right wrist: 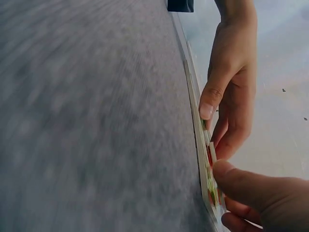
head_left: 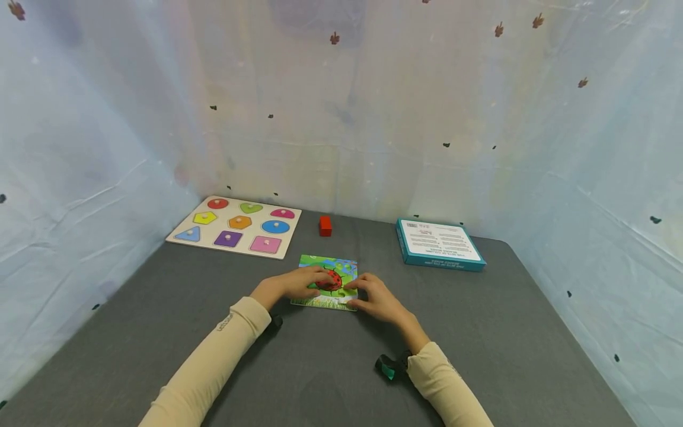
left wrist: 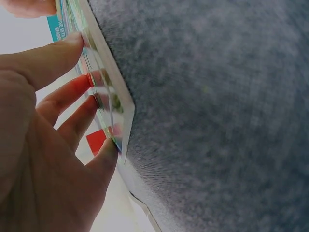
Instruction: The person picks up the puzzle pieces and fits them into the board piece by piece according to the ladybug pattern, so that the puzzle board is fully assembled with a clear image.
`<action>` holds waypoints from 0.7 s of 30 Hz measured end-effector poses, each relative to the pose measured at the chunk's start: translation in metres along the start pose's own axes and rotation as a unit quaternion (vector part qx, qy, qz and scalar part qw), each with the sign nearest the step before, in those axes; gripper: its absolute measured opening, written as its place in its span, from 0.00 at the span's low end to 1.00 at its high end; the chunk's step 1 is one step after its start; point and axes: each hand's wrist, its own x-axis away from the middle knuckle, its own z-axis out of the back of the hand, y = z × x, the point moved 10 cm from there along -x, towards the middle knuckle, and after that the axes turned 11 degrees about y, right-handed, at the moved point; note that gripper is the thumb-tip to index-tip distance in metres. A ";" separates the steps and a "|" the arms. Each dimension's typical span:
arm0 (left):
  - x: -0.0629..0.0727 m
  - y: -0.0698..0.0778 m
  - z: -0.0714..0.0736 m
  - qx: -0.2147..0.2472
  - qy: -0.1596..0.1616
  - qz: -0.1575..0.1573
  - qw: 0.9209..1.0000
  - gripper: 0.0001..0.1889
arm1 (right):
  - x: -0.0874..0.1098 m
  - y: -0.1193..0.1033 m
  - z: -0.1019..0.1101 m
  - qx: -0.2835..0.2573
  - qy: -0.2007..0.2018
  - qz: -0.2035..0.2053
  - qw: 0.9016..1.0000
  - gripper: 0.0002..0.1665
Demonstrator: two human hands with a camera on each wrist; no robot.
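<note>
A small ladybug jigsaw puzzle [head_left: 315, 301] lies flat on the grey table, its picture showing a red ladybug on green grass. From the left, my left hand [head_left: 300, 283] rests its fairly straight fingertips and thumb on the picture, partly covering the ladybug. At the puzzle's right edge, my right hand [head_left: 377, 298] has thumb and fingers curved over the lower right part. In the right wrist view, a puzzle piece [right wrist: 212, 152] stands tilted up from the board, pinched at the right thumb [right wrist: 241, 186]. Much of that piece is hidden by the fingers.
A wooden shape board [head_left: 242, 237] with knobbed coloured shapes lies at the back left. Behind the puzzle stands a red block [head_left: 325, 226]. A teal and white box [head_left: 440, 242] lies at the back right. Pale plastic sheeting [head_left: 341, 130] walls the table's back and sides.
</note>
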 end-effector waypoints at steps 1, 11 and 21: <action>0.000 0.000 0.000 0.001 0.003 -0.003 1.000 0.20 | -0.001 0.000 -0.001 0.000 0.001 0.000 1.000 0.20; 0.002 0.008 0.005 0.032 0.022 -0.048 0.998 0.18 | -0.004 0.001 -0.007 -0.006 0.004 -0.001 1.000 0.19; 0.001 0.006 0.002 0.028 0.005 -0.016 0.999 0.20 | -0.007 0.000 -0.008 -0.033 0.008 0.015 0.999 0.19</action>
